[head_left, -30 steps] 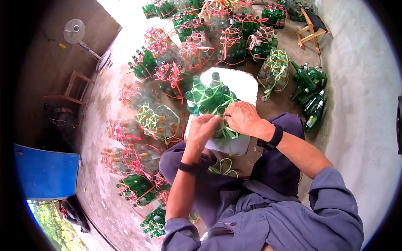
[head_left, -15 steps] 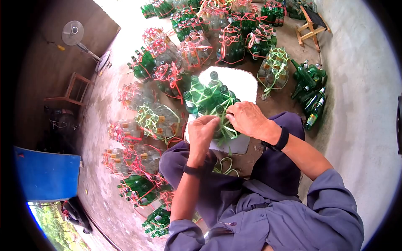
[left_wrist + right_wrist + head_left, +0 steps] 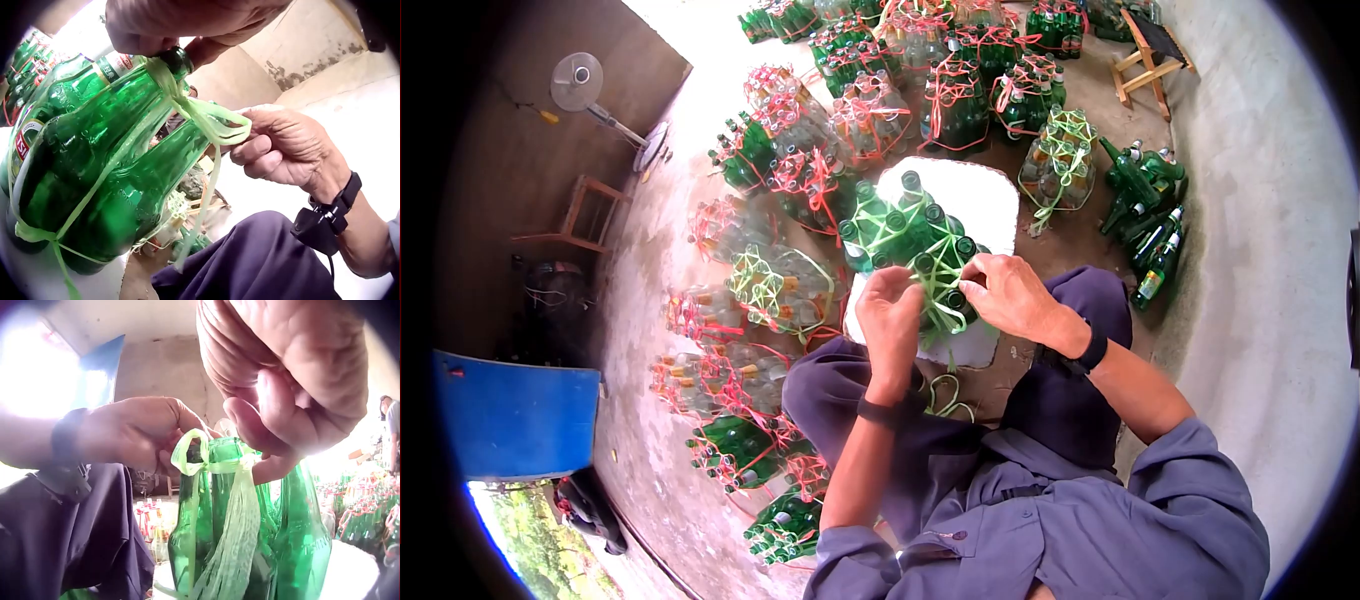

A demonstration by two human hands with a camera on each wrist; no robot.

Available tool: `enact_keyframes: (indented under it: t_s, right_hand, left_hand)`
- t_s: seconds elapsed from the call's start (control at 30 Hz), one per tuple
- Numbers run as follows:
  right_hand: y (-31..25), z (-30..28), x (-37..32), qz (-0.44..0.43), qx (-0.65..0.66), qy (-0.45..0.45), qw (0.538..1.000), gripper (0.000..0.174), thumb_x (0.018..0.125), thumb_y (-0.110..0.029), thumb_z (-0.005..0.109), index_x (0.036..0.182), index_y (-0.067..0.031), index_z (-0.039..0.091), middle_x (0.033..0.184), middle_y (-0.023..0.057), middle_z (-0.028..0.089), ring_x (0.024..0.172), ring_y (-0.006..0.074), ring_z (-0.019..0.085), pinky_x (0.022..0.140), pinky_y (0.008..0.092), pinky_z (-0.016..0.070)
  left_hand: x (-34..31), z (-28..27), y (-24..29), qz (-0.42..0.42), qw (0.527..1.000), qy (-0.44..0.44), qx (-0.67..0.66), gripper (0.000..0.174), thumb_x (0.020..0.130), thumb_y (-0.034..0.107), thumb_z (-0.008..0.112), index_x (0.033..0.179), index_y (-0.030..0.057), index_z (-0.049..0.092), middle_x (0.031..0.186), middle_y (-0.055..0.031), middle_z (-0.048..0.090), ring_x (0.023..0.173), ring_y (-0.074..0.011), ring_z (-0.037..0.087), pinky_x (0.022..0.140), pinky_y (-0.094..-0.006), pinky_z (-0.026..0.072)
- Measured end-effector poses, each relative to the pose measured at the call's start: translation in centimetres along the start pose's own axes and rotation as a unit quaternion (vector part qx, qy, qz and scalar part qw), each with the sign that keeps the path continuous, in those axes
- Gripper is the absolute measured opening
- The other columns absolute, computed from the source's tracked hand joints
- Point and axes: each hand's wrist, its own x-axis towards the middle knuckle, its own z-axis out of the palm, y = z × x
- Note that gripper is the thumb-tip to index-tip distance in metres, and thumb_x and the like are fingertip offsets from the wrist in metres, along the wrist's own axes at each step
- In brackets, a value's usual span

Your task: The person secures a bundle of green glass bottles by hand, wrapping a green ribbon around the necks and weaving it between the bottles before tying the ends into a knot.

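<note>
A bundle of green glass bottles (image 3: 890,240), laced with light green plastic twine (image 3: 215,122), stands on a white block (image 3: 975,200) in front of the person. The left hand (image 3: 890,315) is at the near side of the bundle, fingers curled at a bottle mouth (image 3: 179,61) and the twine. The right hand (image 3: 1018,300) pinches a loop of twine beside the bottle necks, as the left wrist view shows. In the right wrist view a flattened strand of twine (image 3: 234,544) hangs down the bottles. The left fingertips are partly hidden there.
Many bottle bundles tied with red or green twine (image 3: 865,115) stand at the left and beyond the block. Loose green bottles (image 3: 1150,235) lie by the right wall. A folding stool (image 3: 1145,65), a fan (image 3: 577,82) and a blue panel (image 3: 520,415) are farther off.
The right hand has moved right and slightly nearer the body, widening the gap between the hands. The left hand has shifted slightly. More of the near twine and bottle mouths shows.
</note>
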Motion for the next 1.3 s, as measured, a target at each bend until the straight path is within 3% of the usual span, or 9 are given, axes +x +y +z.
enact_keyframes:
  t_s: [0.17, 0.33, 0.57, 0.67, 0.73, 0.83, 0.97, 1.13, 1.3]
  right_hand:
    - [1.1, -0.1, -0.7, 0.03, 0.101, -0.003, 0.994, 0.034, 0.087, -0.019, 0.065, 0.105, 0.0092, 0.068, 0.084, 0.0252, 0.071, 0.082, 0.0333, 0.072, 0.078, 0.0418, 0.0551]
    - [3.1, 1.0, -0.8, 0.057, 0.171, -0.058, 0.982, 0.035, 0.086, -0.021, 0.066, 0.101, 0.0105, 0.069, 0.075, 0.0212, 0.069, 0.072, 0.026, 0.069, 0.072, 0.0382, 0.0545]
    - [1.3, -1.7, -0.7, 0.036, 0.087, -0.029, 0.995, 0.027, 0.087, -0.019, 0.067, 0.095, 0.006, 0.073, 0.082, 0.022, 0.072, 0.078, 0.0317, 0.072, 0.076, 0.0423, 0.055]
    - [1.3, -2.0, -0.7, 0.009, 0.034, 0.01, 0.999, 0.027, 0.086, -0.019, 0.069, 0.098, 0.0058, 0.073, 0.085, 0.0229, 0.072, 0.081, 0.0354, 0.072, 0.078, 0.0432, 0.0557]
    - [1.5, -1.8, -0.8, 0.01, 0.043, 0.034, 0.998, 0.026, 0.087, -0.019, 0.07, 0.096, 0.0048, 0.073, 0.086, 0.0226, 0.072, 0.083, 0.037, 0.071, 0.079, 0.0445, 0.0559]
    - [1.2, -1.4, -1.0, -0.068, 0.017, 0.159, 0.985, 0.024, 0.088, -0.019, 0.07, 0.094, 0.0036, 0.073, 0.086, 0.0211, 0.072, 0.083, 0.0385, 0.07, 0.078, 0.0456, 0.0555]
    - [-1.2, -1.2, -1.0, -0.108, 0.027, 0.173, 0.979, 0.022, 0.089, -0.019, 0.069, 0.09, 0.0029, 0.073, 0.084, 0.0213, 0.072, 0.08, 0.0398, 0.07, 0.076, 0.0473, 0.0553]
    - [-3.5, 0.0, -0.6, -0.055, 0.006, 0.007, 0.998, 0.032, 0.093, -0.024, 0.06, 0.083, 0.0034, 0.073, 0.08, 0.0253, 0.069, 0.076, 0.0437, 0.068, 0.074, 0.0503, 0.0551]
    - [-3.9, 1.8, 0.0, -0.026, 0.034, -0.025, 0.999, 0.033, 0.09, -0.022, 0.057, 0.08, 0.0062, 0.07, 0.079, 0.0265, 0.068, 0.079, 0.0438, 0.068, 0.076, 0.0498, 0.0542]
  left_hand:
    - [-0.8, 0.2, 0.0, 0.002, 0.998, 0.036, -0.056, 0.015, 0.087, 0.001, 0.067, 0.102, -0.0023, 0.065, 0.093, -0.0043, 0.067, 0.084, -0.0102, 0.061, 0.077, -0.0256, 0.05]
    - [-0.9, -0.6, 0.2, -0.017, 0.993, -0.023, -0.114, 0.021, 0.086, 0.0, 0.067, 0.107, 0.0, 0.064, 0.096, -0.0024, 0.064, 0.088, -0.0092, 0.058, 0.081, -0.0244, 0.0479]
    - [-1.0, 0.1, 1.4, 0.02, 0.999, -0.034, 0.037, 0.027, 0.083, -0.002, 0.068, 0.109, 0.0036, 0.065, 0.092, 0.0014, 0.063, 0.077, -0.0065, 0.05, 0.071, -0.022, 0.0427]
    - [-1.0, 0.4, 0.9, 0.132, 0.968, -0.001, 0.215, 0.026, 0.082, -0.001, 0.069, 0.107, 0.0049, 0.066, 0.093, 0.0016, 0.064, 0.075, -0.0069, 0.046, 0.068, -0.0231, 0.0399]
    - [-1.4, 0.7, 1.2, 0.127, 0.965, 0.019, 0.227, 0.027, 0.081, 0.0, 0.071, 0.107, 0.0056, 0.068, 0.098, -0.0057, 0.067, 0.097, -0.023, 0.057, 0.088, -0.0347, 0.0472]
    - [-1.7, 0.4, 1.1, 0.141, 0.979, 0.014, 0.144, 0.027, 0.081, -0.001, 0.071, 0.107, 0.0064, 0.069, 0.099, -0.0054, 0.066, 0.104, -0.0221, 0.054, 0.092, -0.0337, 0.0458]
    - [-2.5, 0.0, 1.0, 0.162, 0.978, 0.018, 0.132, 0.028, 0.081, -0.002, 0.071, 0.108, 0.006, 0.069, 0.101, -0.0059, 0.065, 0.105, -0.0224, 0.054, 0.093, -0.0342, 0.0458]
    - [-3.4, -0.4, 0.2, 0.139, 0.986, -0.003, 0.096, 0.03, 0.08, -0.001, 0.074, 0.11, 0.0055, 0.069, 0.103, -0.0069, 0.063, 0.107, -0.0231, 0.054, 0.095, -0.0349, 0.0459]
    - [-4.0, -1.1, 0.0, 0.182, 0.97, -0.023, 0.16, 0.034, 0.081, 0.002, 0.075, 0.114, 0.0065, 0.068, 0.105, -0.0079, 0.065, 0.112, -0.0279, 0.053, 0.102, -0.0388, 0.0424]
